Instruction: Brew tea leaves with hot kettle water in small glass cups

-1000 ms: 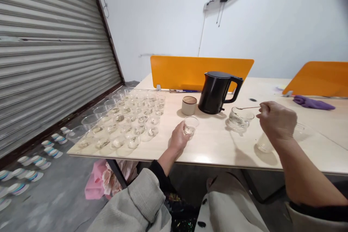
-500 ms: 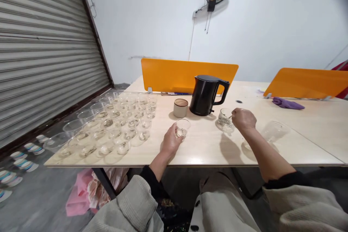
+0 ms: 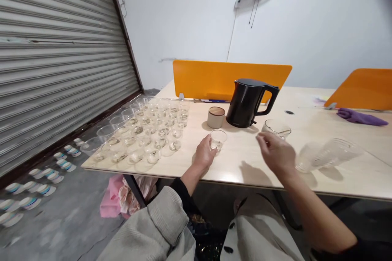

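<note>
My left hand (image 3: 204, 151) is wrapped around a clear plastic cup (image 3: 218, 140), upright on the table, with liquid and small dark bits low inside. My right hand (image 3: 277, 153) hovers over the table with its fingers curled together in a pinch; what lies between the fingertips, if anything, is too small to make out. Just behind it stands a ribbed glass cup (image 3: 283, 129), partly hidden by the hand, with a thin dark line across its mouth. Between the hands and the screen are a black electric kettle (image 3: 246, 104) and a beige canister (image 3: 216, 118) with a wooden lid.
Rows of clear cups (image 3: 153, 130) with dark bits cover the table's left part. Stacked clear cups (image 3: 333, 155) lie on their side at the right. Orange screens (image 3: 226, 77) and a purple cloth (image 3: 361, 117) are farther back. Striped cups (image 3: 45, 175) stand on the floor.
My right hand has drawn back from the glass cup toward the table's front edge. My left hand still holds its plastic cup. The whole view has shifted.
</note>
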A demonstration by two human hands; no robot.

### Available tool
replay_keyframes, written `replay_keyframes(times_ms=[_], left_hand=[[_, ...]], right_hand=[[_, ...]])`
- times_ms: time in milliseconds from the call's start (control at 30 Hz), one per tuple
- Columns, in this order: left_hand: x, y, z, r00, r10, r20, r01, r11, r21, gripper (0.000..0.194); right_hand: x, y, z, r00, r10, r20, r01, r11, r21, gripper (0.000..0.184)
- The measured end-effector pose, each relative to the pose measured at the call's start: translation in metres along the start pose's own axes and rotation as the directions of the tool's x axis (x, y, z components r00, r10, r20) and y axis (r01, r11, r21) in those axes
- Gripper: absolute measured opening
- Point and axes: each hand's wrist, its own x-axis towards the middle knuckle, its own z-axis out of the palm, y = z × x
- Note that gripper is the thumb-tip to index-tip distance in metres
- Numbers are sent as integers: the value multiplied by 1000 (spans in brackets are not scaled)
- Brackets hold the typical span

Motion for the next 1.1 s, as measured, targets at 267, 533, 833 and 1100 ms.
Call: replay_keyframes(times_ms=[267,533,833,1100], left_hand=[[2,-8,4,999,33,11,-33,998,-50,69],[1,-5,3,994,91,62,-88,994,-59,61],[-2,-5,-2,997,71,27,-70,997,-20,66],[-7,-4,-26,991,54,124,-114,824,556,63]], right_hand=[[-15,-35,68,899,-205,388,90,951,294,38],[-10,-35,82,881,-246,404,94,928,361,36],[-11,-26,84,928,-160,336,72,963,261,46],[-9,12,93,895,-117,430,155,986,-54,61]])
